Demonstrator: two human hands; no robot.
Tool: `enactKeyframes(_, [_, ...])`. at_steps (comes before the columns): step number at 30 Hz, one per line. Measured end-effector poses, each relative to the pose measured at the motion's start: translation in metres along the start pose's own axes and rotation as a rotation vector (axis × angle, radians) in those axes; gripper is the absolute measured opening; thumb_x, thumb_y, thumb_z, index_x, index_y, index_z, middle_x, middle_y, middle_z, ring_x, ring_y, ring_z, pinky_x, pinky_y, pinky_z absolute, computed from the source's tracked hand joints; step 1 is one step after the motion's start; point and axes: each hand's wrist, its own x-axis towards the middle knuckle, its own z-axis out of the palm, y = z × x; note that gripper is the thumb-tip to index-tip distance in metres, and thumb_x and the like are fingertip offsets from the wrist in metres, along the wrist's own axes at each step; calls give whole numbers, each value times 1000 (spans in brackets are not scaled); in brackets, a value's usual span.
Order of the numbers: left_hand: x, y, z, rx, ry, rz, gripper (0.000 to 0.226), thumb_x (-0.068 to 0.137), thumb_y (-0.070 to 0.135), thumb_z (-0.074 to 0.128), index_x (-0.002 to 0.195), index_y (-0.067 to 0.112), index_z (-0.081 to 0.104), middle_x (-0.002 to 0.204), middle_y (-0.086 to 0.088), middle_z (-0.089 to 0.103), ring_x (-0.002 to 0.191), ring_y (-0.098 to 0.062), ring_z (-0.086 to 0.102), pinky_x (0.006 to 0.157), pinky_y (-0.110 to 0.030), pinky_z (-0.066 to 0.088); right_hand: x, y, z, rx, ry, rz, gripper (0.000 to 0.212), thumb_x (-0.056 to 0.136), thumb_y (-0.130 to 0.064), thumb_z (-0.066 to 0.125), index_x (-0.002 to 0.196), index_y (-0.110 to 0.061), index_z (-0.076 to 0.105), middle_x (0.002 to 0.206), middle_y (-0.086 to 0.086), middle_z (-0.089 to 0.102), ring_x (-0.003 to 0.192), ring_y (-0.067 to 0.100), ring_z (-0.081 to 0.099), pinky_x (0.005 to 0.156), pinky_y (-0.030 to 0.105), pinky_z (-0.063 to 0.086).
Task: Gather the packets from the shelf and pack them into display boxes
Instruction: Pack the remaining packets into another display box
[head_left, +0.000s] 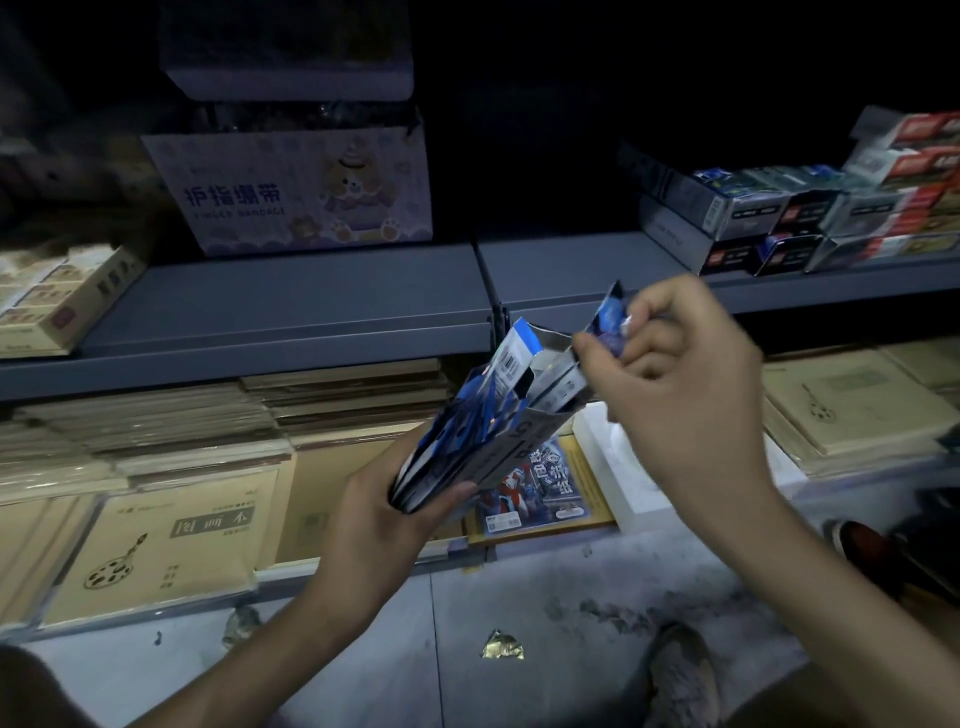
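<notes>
Grey shelf runs across my view. A purple finger-bandage carton sits on it at left, stacked small boxes at far right. Tan sketchbooks fill the level below.

In front of the shelf, the left hand grips the lower end of a tilted display box, fingers curled round it. I note blue packets standing inside. The right hand pinches a single packet just above the box's open top. Foil scrap on the floor.

I count 2 hands: left hand, right hand. 1 display box, 1 packet, 1 purple carton, 1 foil scrap, 1 grey shoe. Sketchbooks & small boxes: too many, no exact no.
</notes>
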Motion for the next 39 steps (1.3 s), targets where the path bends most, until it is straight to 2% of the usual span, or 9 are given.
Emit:
enactKeyframes(4, [-2,5,2,2,6,10,45,81,17,85,117,37,67,100,40,69,95,14,67,75,-2,47,-5,7,10,-144,-108,102,36,84,-26,83,70,-20,50,52,-1,58,46,7,45,53,25,40])
enactKeyframes(12, [1,8,0,-89,0,-72,38,79,11,85,101,39,70,93,28,76,89,3,72,74,-15,57,2,-8,-2,96,-108,286,33,86,-28,84,76,-10,58,53,2,55,50,11,46,52,16,41])
enactKeyframes(16, [1,11,-1,-128,-41,-104,37,79,6,84,98,34,69,87,31,74,83,8,71,68,-10,54,9,-12,-6,114,-165,385,37,78,-28,89,101,-16,63,81,2,59,63,13,55,60,27,50])
enactKeyframes(19, [-1,11,-1,-124,-50,-113,38,79,6,84,98,35,70,87,29,75,85,5,72,71,-13,56,8,-14,-5,8,-334,476,74,72,-33,92,134,-35,51,108,-4,57,88,10,63,76,32,57])
enactKeyframes(21, [-1,12,-2,-126,-59,-121,38,80,7,83,102,35,70,92,27,76,88,3,73,74,-17,59,7,-15,-2,1,-394,543,84,73,-30,92,143,-38,45,110,-4,57,96,11,64,78,32,58])
enactKeyframes(27, [-4,15,-9,-130,-20,-124,43,79,7,84,101,40,67,90,32,74,86,8,71,73,-15,58,16,-11,-5,258,-470,736,33,84,-13,83,114,-13,71,106,18,76,80,20,73,66,32,60])
enactKeyframes(31, [-7,15,-13,-117,-27,-112,58,78,6,84,92,61,71,94,32,74,89,8,71,76,-17,58,18,-8,-5,215,-467,683,24,85,-10,82,107,-11,72,95,13,79,70,14,71,63,29,60])
enactKeyframes(34, [-8,9,-11,-117,-15,-94,50,78,4,84,97,48,68,90,36,72,87,14,68,72,-8,54,17,-3,-1,209,-474,687,11,89,-8,78,98,-9,74,92,12,78,69,12,69,60,26,58])
enactKeyframes(39, [-10,6,-4,-132,-7,-97,46,78,8,84,95,49,72,92,35,73,90,13,68,75,-6,52,16,2,0,192,-457,712,11,87,-10,81,97,-7,76,85,10,78,66,14,69,59,26,57])
